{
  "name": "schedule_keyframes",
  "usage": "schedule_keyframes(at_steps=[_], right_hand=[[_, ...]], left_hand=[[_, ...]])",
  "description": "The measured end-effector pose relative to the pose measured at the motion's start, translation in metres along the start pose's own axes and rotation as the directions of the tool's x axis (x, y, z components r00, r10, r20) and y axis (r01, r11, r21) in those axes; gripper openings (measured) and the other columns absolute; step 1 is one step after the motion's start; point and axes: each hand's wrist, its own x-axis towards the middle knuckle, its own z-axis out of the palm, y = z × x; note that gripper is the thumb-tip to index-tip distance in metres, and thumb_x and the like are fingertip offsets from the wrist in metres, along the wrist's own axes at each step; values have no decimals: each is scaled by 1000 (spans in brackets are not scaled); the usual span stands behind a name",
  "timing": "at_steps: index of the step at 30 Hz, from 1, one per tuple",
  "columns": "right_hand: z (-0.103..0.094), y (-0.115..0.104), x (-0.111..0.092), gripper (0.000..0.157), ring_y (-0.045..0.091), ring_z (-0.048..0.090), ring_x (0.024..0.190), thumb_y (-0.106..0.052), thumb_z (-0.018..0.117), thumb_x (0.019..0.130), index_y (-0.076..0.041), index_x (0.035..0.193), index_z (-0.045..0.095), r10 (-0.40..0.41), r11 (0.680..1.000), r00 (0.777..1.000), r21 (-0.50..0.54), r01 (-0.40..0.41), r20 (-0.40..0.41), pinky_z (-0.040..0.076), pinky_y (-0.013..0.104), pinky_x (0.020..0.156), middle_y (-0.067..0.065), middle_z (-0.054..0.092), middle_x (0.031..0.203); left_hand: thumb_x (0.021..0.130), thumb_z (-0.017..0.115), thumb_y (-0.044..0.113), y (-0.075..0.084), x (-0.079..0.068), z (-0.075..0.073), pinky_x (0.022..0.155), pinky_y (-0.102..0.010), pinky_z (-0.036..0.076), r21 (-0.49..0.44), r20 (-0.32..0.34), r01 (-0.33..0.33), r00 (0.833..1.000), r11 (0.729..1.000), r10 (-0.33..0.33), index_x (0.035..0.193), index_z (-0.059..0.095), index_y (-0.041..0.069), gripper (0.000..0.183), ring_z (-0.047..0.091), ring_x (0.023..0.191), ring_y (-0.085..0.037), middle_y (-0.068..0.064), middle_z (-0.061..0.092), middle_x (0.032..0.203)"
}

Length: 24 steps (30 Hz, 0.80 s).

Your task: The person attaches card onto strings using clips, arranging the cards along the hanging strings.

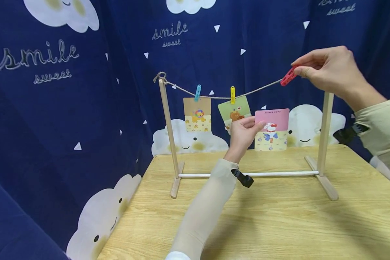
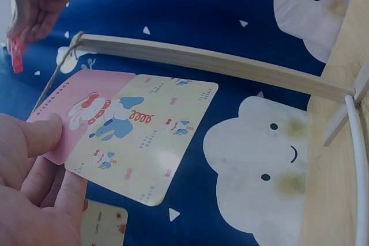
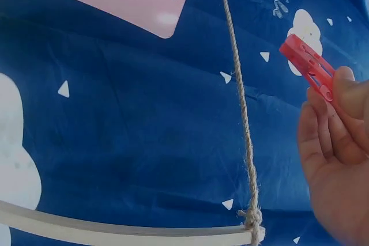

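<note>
My left hand [image 1: 243,137] pinches a pink and cream card [image 1: 271,130] with a rabbit on it by its left edge, thumb in front. Between the thumb and fingers of my right hand [image 1: 333,70] is a red clothespin [image 1: 288,76], held up near the right part of the twine [image 1: 260,88]. In the right wrist view the clothespin [image 3: 311,66] stands apart from the twine [image 3: 241,96]. On the line, a blue clothespin [image 1: 198,92] holds a lion card [image 1: 197,115], and a yellow clothespin [image 1: 232,95] holds a tilted green bear card [image 1: 234,110], partly behind my left hand.
Two wooden posts, left [image 1: 169,126] and right [image 1: 325,130], carry the twine. A white rod [image 1: 279,174] joins their feet on the wooden table [image 1: 279,216]. Behind hangs a dark blue curtain [image 1: 123,97] with clouds and small white triangles.
</note>
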Motion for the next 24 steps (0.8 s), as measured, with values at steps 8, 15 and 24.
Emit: schedule_keyframes(at_steps=[8,15,24], right_hand=[[4,-5,22,43,22,48,87,-40,68,100,-10,130,72,6,999,1000,-32,-5,24,45,16,58,-1,66,101],[8,-6,40,44,20,46,89,-43,68,99,-11,128,73,34,998,998,-57,-31,44,42,25,65,1,65,100],[12,1,52,47,20,46,92,-47,71,97,-7,122,75,37,996,998,-89,-32,47,23,55,96,-6,66,86]], left_hand=[[90,83,23,9,6,12,73,-21,57,22,-32,18,999,1000,-17,104,82,14,17,71,81,-2,7,79,89],[90,83,22,11,11,18,71,-21,55,16,-74,45,996,999,-43,102,82,14,14,70,78,-2,7,79,86],[88,85,20,11,17,31,69,-21,56,-27,-114,56,992,998,-59,100,82,13,14,70,76,-1,6,78,84]])
